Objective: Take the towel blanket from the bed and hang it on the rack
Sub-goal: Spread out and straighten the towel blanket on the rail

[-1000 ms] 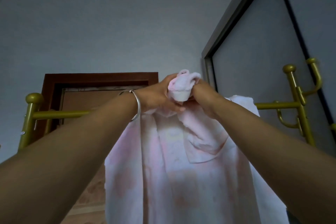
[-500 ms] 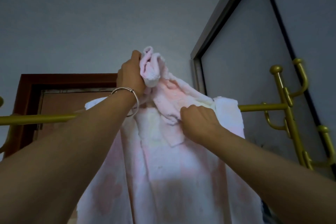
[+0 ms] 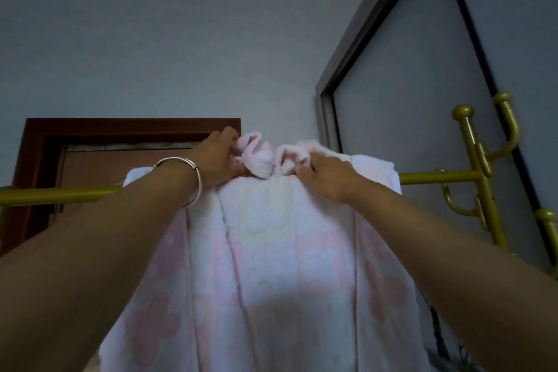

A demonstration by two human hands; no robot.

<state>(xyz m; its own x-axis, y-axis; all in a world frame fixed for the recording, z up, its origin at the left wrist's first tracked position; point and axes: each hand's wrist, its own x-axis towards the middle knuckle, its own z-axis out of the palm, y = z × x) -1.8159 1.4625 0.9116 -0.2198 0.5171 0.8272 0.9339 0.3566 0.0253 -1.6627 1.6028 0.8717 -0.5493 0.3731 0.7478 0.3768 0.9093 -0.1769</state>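
One towel blanket point(image 3: 265, 266), pale pink with a flower pattern, hangs over the single horizontal bar of one gold rack point(image 3: 57, 195) and fills the lower centre of the frame. Two hands meet at its top edge: the left hand point(image 3: 217, 160), with one silver bangle point(image 3: 193, 178) on the wrist, has its fingers closed on a bunched fold of the blanket just above the bar; the right hand point(image 3: 326, 175) pinches a second bunched fold beside it. One rack post point(image 3: 480, 178) stands at right, carrying several curved hooks. One brown door frame point(image 3: 120, 127) shows at left, one grey-framed panel point(image 3: 422, 100) at upper right
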